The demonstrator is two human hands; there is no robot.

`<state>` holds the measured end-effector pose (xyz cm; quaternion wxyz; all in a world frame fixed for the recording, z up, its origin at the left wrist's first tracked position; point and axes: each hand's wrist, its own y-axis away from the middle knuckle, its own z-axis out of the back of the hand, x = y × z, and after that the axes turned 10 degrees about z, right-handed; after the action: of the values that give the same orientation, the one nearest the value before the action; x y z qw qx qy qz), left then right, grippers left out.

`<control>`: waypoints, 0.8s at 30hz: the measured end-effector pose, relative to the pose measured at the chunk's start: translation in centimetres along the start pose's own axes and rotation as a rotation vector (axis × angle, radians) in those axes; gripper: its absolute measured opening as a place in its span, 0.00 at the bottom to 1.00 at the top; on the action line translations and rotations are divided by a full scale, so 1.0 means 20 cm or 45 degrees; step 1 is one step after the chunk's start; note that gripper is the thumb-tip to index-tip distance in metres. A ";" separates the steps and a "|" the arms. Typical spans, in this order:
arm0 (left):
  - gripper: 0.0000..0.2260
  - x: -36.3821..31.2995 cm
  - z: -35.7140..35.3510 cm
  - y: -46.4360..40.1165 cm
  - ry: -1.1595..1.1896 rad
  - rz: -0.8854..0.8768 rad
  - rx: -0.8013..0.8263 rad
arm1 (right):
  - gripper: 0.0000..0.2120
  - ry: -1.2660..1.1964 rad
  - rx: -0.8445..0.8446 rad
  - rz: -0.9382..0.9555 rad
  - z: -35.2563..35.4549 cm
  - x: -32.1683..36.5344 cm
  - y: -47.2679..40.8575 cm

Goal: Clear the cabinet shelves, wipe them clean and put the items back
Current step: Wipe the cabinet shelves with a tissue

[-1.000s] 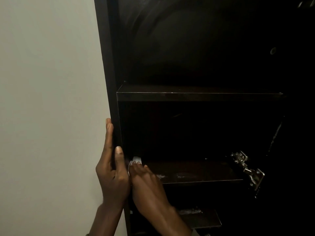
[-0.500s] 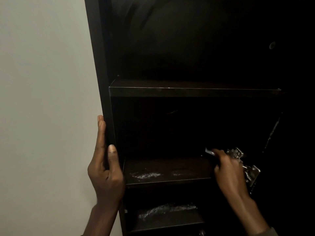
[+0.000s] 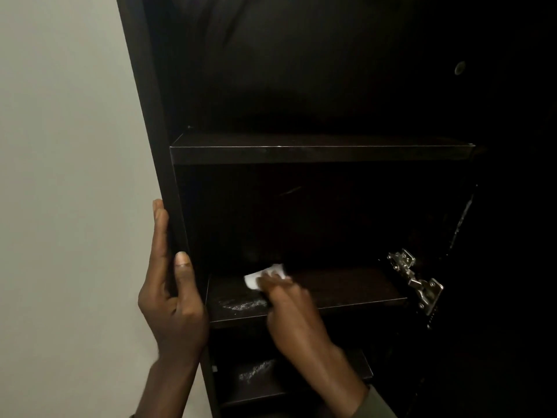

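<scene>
A tall dark cabinet [image 3: 150, 116] stands open with bare dark shelves. My right hand [image 3: 289, 309] holds a small white cloth [image 3: 265, 274] down on the middle shelf [image 3: 346, 291], left of centre; the hand is blurred. A wet streak [image 3: 241, 303] shines on that shelf near its front edge. My left hand [image 3: 171, 297] grips the cabinet's left side panel, thumb on the front edge and fingers flat on the outer face. The upper shelf [image 3: 319, 153] is bare. The lower shelf [image 3: 256, 375] also shows a wet streak.
A metal door hinge [image 3: 416, 280] sticks out at the right end of the middle shelf. A pale wall [image 3: 60, 176] fills the left side. The cabinet's right side and interior are too dark to make out.
My right hand swept with the cloth from the shelf's left corner to the right end by the hinge, then back to left of centre. My left hand stayed on the side panel.
</scene>
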<state>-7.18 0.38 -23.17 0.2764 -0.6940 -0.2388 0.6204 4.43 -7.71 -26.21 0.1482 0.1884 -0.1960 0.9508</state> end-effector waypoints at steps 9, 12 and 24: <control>0.23 0.01 0.02 -0.01 -0.030 -0.022 0.040 | 0.27 -0.352 -0.335 -0.076 0.15 -0.14 0.04; 0.22 0.01 0.01 -0.01 -0.039 -0.024 0.041 | 0.33 -0.035 -0.591 -0.228 0.31 -0.34 0.13; 0.22 0.02 0.01 0.00 -0.023 -0.013 0.061 | 0.31 0.201 -0.157 -0.293 0.14 -0.18 0.19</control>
<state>-7.39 0.64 -23.52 0.2941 -0.6802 -0.2298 0.6309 7.15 -13.04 -26.59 0.2826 0.1248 -0.2189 0.9256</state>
